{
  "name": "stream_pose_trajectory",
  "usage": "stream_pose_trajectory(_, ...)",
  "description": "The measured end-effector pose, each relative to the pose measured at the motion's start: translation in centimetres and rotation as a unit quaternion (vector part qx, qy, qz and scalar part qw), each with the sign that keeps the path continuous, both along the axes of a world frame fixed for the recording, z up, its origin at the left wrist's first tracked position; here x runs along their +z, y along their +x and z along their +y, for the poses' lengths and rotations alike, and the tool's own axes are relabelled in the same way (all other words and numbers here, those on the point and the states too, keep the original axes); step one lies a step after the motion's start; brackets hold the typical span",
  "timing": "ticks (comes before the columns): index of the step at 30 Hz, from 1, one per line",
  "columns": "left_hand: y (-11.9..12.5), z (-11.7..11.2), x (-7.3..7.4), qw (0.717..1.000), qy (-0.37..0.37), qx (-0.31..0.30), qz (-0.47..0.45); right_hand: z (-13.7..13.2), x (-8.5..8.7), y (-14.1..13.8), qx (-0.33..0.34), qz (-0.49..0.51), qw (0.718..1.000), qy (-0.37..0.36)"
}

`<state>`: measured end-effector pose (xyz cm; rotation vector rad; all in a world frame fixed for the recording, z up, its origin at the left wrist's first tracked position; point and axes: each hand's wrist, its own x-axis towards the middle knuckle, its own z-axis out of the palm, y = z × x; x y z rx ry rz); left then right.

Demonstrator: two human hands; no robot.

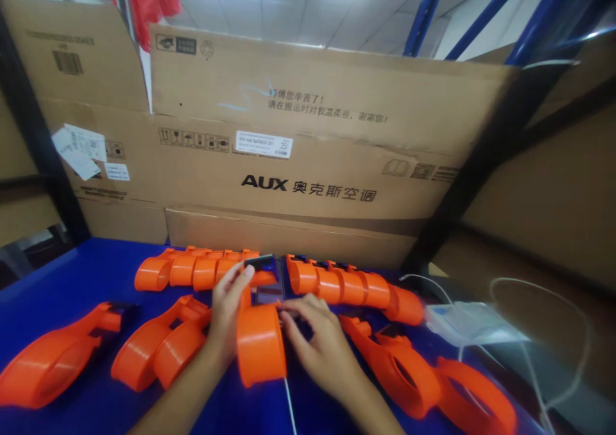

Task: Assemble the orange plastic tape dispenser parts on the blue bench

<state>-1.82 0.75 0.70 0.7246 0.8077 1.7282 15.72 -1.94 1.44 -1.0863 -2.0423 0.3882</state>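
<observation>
The left hand [226, 319] has its fingers [240, 276] stretched up toward 12 o'clock, and the tips touch a small black part [258, 261] at the top of an orange tape holder [260, 339]. The fingers lie close together along the holder's left side — they hold it, but I cannot tell how tightly.

The right hand [320, 339] sits at 3 o'clock from the holder. Its fingers are bent and point to 9 o'clock, pressing on the dark middle piece of the holder. The tips are close together there, and the small thing under them is too blurry to name.

The orange tape holder stands in the middle of the blue worktop [86, 274], right between the two hands, with its round end near the person.

More orange holders lie all around. A row of them [192, 269] lies at 11 o'clock, and another row [353, 287] at 1 o'clock. A pair [158, 348] lies at 9 o'clock, just beside the left hand, and one more [52, 355] lies farther out that way. At 4 o'clock lie others [423, 377].

A clear plastic bag [471, 323] with a white cord [539, 294] sits at 3 o'clock, well apart from the hands. Big brown cardboard boxes [308, 165] stand at 12 o'clock — behind the worktop.
</observation>
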Motion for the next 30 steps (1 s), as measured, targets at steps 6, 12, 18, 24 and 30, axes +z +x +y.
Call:
stream_pose_trajectory(6,0.5,-0.2,-0.9,0.984,0.073,-0.05,0.154,0.5,-0.5,0.7,-0.04,0.087,0.995,0.014)
stream_pose_trajectory(12,1.1,-0.7,-1.9,0.976,0.087,-0.088,0.18,0.6,-0.7,0.6,-0.066,0.093,0.992,0.044)
stream_pose_trajectory(18,1.4,-1.4,-1.8,0.953,0.105,-0.196,0.205,0.3,-0.9,0.9,-0.066,0.063,0.992,0.089)
stream_pose_trajectory(24,0.5,-1.4,-2.5,0.943,0.062,-0.257,0.202,-0.2,-0.8,0.4,-0.049,0.014,0.994,0.101)
stream_pose_trajectory(30,0.6,-1.6,-3.5,0.952,0.043,-0.243,0.18,-0.2,-0.8,0.2,-0.018,0.015,0.995,0.096)
